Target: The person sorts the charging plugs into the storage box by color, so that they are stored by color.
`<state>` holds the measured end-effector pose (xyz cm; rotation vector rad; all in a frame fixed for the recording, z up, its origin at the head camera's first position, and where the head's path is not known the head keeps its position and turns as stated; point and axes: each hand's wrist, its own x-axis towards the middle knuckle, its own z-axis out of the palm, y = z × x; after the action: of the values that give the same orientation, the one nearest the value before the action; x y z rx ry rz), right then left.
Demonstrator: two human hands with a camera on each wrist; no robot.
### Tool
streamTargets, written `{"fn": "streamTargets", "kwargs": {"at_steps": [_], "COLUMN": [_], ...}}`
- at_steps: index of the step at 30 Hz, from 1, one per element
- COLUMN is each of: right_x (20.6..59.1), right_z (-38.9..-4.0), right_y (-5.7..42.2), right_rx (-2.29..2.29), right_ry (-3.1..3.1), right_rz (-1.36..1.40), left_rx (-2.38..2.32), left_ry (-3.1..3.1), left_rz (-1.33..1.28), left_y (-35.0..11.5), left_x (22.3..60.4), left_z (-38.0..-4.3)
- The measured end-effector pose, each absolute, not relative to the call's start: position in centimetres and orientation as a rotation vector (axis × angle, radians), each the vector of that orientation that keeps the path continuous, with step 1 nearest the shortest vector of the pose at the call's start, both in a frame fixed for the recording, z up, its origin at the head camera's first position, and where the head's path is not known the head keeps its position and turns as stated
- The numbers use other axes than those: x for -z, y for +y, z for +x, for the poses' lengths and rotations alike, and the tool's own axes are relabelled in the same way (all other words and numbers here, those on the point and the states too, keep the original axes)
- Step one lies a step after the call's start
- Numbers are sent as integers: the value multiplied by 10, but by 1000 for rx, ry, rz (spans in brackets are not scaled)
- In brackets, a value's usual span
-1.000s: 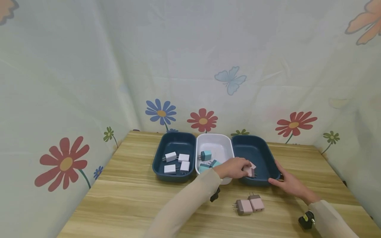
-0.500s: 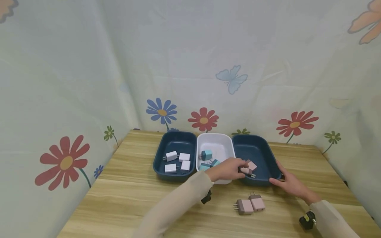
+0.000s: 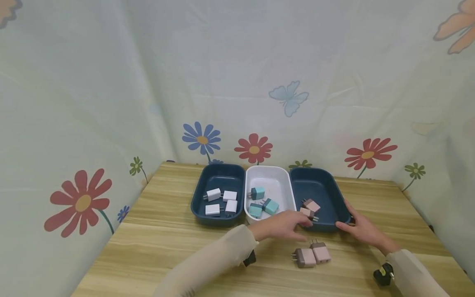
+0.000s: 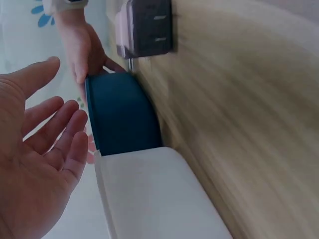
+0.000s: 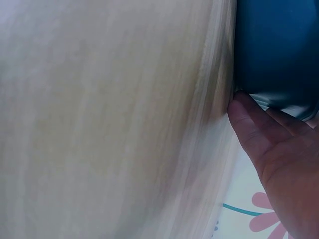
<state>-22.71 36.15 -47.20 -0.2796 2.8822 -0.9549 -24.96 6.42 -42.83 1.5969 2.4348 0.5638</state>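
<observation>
My left hand (image 3: 283, 225) hovers empty at the front rims of the white tray (image 3: 272, 181) and the right dark blue tray (image 3: 323, 194). Its fingers spread loosely in the left wrist view. Inside that blue tray lie two pink plug chargers (image 3: 311, 205), beside the left fingertips. My right hand (image 3: 361, 231) grips the blue tray's front right corner, thumb at the front and fingers along the side; the right wrist view shows the fingertips against its lower wall. On the table in front are two more pink chargers, one left (image 3: 306, 258) and one right (image 3: 320, 252), side by side.
Several teal chargers (image 3: 270, 206) lie in the white tray. The left dark blue tray (image 3: 219, 177) holds several white chargers (image 3: 213, 210). All three trays stand in a row on the wooden table (image 3: 148, 243), before a flowered curtain (image 3: 222, 62).
My left hand has let go of a pink charger inside the right blue tray, then drawn back toward the front with opened fingers. The right hand stays on the tray corner.
</observation>
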Motion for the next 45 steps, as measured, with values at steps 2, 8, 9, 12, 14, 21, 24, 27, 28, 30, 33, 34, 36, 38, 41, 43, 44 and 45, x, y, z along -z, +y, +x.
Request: {"fn": "streamTargets", "kwargs": {"at_steps": [2,8,9,12,14,21,24,27,28,30,33,34,36,38,41,43,44,45], "right_x": [472,470,470,469,469,469,468,468,469,469,470,471,471,471,471,471,471,471], "right_z": [-227,-226,-226,-226,-227,-228,-228,-227,-227,-227,-228,-228,-229,-229,-229,-229,-230,-230], "right_y": [361,361,361,361,361,361,362,362,363,364,365,365,365,365,366,366,366,366], "right_rx": [959,967,966,971,979,987,993,985,985,986,985,986,986,990,993,991,991,991], "right_ry": [2879,2865,2863,2858,2852,2834,2832,2834,2835,2835,2837,2837,2837,2833,2829,2826,2827,2826], "right_rz": [-281,-260,-258,-260,-262,-263,-254,-253,-248,-249,-255,-255,-260,-263,-264,-256,-253,-249], "left_rx": [-555,-539,-532,-484,-453,-353,-329,-310,-299,-279,-262,-255,-254,-256,-257,-253,-253,-252], "left_ry": [2418,2356,2344,2325,2322,2334,2351,2369,2374,2382,2381,2381,2379,2380,2387,2391,2394,2397], "left_rz": [1619,1557,1549,1542,1548,1575,1588,1592,1592,1586,1573,1570,1566,1562,1560,1566,1564,1564], "left_y": [62,58,58,59,60,66,68,70,70,72,75,75,77,77,77,76,76,76], "left_x": [430,435,437,443,446,457,459,459,459,460,462,463,465,466,466,465,464,464], "left_z": [-247,-237,-236,-232,-229,-220,-218,-216,-216,-215,-215,-216,-217,-217,-218,-218,-219,-219]}}
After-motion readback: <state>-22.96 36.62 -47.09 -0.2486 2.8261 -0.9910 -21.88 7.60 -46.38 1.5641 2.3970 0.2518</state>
